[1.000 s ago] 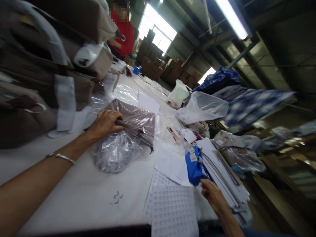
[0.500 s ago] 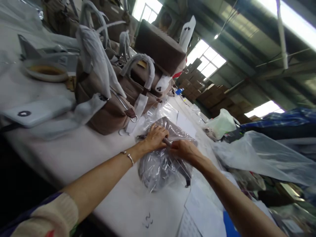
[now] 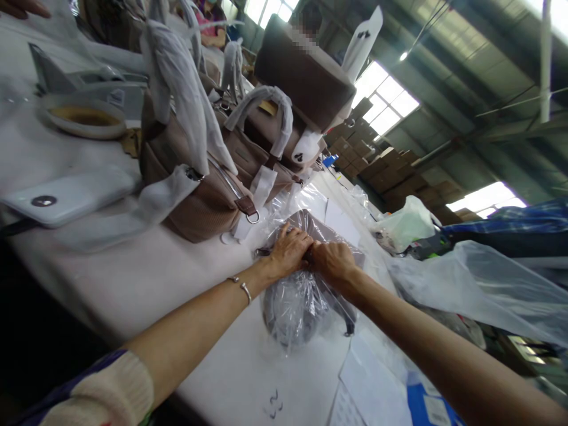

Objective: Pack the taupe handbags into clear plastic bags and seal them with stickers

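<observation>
A taupe handbag, partly covered by clear plastic film, lies on the white table in front of me. My left hand is on its upper middle, fingers bent and closed around a narrow dark part of the bag, most likely a strap. Right against it, my right hand is closed in a fist on the same part. Both hands nearly touch, so most of what they grip is hidden. Below them, a dark strap end sticks out at the bag's lower right.
Brown handbags with wrapped handles stand to the left and behind. A white phone-like device and a roll of tape lie at left. Papers and a blue packet are at lower right. Another person's hand shows top left.
My hands have drawn closer together, covering the strap-like piece that showed between them. The view has shifted slightly, and another person's hand has appeared at the top left.
</observation>
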Demonstrator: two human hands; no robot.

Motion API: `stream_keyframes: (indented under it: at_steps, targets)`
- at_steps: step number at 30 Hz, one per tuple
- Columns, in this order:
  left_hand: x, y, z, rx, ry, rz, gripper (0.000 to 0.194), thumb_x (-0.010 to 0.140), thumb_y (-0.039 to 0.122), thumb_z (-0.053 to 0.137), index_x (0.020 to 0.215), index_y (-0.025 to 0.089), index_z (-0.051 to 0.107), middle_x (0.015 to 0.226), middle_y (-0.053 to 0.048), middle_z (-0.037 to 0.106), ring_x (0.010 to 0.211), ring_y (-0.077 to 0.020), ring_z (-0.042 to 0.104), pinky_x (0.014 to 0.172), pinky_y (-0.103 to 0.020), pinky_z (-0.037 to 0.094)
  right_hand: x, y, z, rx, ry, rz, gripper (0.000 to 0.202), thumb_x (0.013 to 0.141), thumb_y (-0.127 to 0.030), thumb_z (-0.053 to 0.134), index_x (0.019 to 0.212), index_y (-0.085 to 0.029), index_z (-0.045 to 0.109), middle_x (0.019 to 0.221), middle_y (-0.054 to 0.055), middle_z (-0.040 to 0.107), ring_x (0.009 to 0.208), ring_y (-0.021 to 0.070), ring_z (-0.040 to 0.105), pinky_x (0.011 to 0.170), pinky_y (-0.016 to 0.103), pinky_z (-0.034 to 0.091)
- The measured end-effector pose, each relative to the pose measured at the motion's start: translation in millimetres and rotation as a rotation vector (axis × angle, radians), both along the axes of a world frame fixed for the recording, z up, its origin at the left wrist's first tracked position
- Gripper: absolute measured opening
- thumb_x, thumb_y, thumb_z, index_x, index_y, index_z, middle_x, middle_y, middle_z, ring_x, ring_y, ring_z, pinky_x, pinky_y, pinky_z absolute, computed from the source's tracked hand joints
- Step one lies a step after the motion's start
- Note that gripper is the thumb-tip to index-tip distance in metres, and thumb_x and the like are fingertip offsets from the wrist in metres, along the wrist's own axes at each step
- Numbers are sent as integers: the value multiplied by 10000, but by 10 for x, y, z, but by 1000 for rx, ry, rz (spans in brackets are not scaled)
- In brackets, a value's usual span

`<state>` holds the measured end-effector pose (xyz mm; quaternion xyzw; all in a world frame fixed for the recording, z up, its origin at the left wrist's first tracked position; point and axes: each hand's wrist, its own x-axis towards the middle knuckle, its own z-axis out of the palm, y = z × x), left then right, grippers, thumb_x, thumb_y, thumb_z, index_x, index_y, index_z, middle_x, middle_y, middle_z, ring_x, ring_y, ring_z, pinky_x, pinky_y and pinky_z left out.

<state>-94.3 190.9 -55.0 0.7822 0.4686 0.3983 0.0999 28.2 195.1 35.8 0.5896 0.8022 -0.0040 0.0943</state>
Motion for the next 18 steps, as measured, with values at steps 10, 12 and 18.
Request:
stream_keyframes:
  at_steps: [10, 12, 18]
  targets:
    - [50, -36, 13, 6, -3, 27, 293, 734, 275, 768, 979, 212, 620, 1066, -48, 653, 1117, -274, 538, 1141, -535, 234, 506, 236, 80, 169, -54, 66, 1049, 576, -549, 861, 1466, -260, 388, 1592, 148, 244, 1363, 406, 343, 1055, 538, 348]
    - [41, -42, 20, 1, -13, 28, 265, 735, 261, 759, 954, 215, 616, 1036, -37, 658, 1106, -264, 539, 1144, -529, 221, 870, 366, 125, 254, 120, -113, 1048, 587, -602, 819, 1459, -187, 412, 1570, 188, 273, 1372, 394, 339, 1066, 502, 344]
    - [14, -47, 62, 9, 23, 35, 237, 716, 233, 741, 918, 219, 616, 1018, -30, 666, 1072, -253, 554, 1143, -488, 225, 2277, -217, 484, 567, 408, -550, 638, 667, -449, 674, 1204, -107, 643, 1324, 210, 568, 1238, 377, 481, 1051, 487, 339]
